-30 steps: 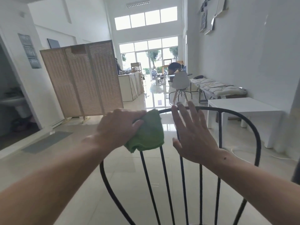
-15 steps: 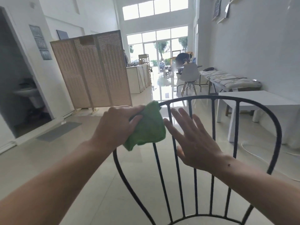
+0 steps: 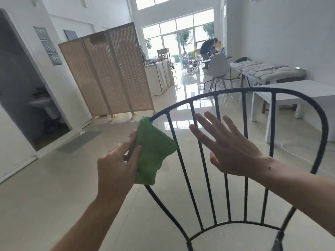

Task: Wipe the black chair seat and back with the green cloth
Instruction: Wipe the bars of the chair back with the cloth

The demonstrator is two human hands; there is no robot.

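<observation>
The left hand point(image 3: 116, 167) has its grip clamped on the green cloth point(image 3: 154, 151), which wraps the left rim of the black chair back point(image 3: 244, 90). The right hand point(image 3: 230, 147) is spread flat with fingers apart, before the spindles, holding nothing.

The chair back point(image 3: 244, 134) is thin black metal rod, matt and slightly rough. The green cloth point(image 3: 154, 151), at nine o'clock of it, looks soft and nubbly. The floor point(image 3: 54, 178) is glossy pale tile; the folding screen point(image 3: 108, 73) at eleven o'clock is woven, matt wood.
</observation>
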